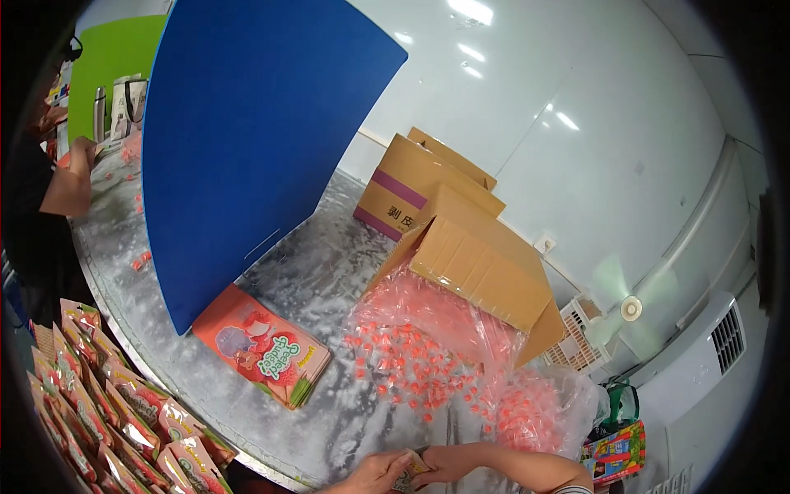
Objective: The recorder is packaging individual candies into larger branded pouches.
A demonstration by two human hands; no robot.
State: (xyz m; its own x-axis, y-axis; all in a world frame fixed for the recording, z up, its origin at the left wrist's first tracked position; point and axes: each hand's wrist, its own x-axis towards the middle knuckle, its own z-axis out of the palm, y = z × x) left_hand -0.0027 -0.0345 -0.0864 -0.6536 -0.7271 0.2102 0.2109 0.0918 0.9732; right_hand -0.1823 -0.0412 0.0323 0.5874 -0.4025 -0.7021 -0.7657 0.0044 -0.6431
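Observation:
At the lower edge, my left hand [372, 475] and my right hand [444, 463] are both closed on a small printed pouch [407, 469]. Fingers cover most of it, and its lower part runs out of view. Beyond my hands, red wrapped candies [415, 366] lie spread over the grey table [354, 436]. They spill from a clear plastic liner in a cardboard box [494, 259] tipped on its side. More candies sit in clear plastic [535, 412] beside my right forearm. A stack of flat pink pouches [263, 346] lies to the left of the candies.
A tall blue divider [255, 123] stands across the table at left. Past it are a co-worker's hand [81, 160] and a steel flask [99, 115]. Filled pouches [123, 403] stand packed below the table's left edge. Behind are another carton [403, 177] and a fan [630, 308].

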